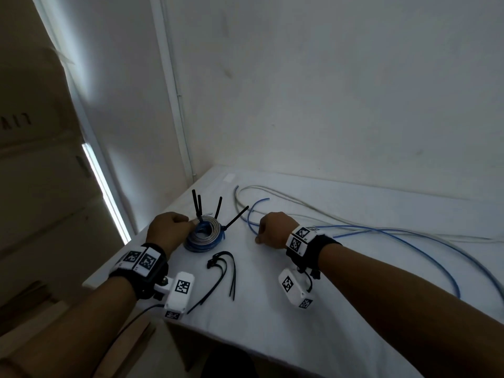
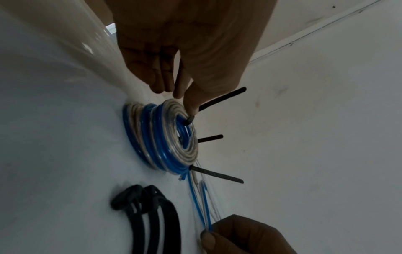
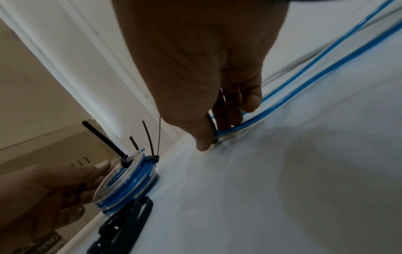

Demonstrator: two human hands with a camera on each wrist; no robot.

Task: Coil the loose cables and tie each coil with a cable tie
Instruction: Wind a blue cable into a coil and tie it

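Observation:
A stack of coiled blue and grey cables (image 1: 203,237) (image 2: 161,137) (image 3: 126,182) sits near the table's left edge, with several black tie tails sticking up from it. My left hand (image 1: 169,230) (image 2: 180,92) is against the stack; thumb and fingers pinch one tie's tail at the top coil. My right hand (image 1: 272,230) (image 3: 208,135) is to the right of the stack and pinches a loose blue cable (image 1: 250,214) (image 3: 239,126) down at the table. A loose grey cable (image 1: 272,190) trails along the back. Spare black cable ties (image 1: 223,268) (image 2: 147,214) lie in front of the stack.
The white table (image 1: 327,309) ends just left of the stack, in a corner of white walls. Cardboard boxes (image 1: 32,159) stand beyond the left edge. Loose blue and grey cable runs off to the right across the table.

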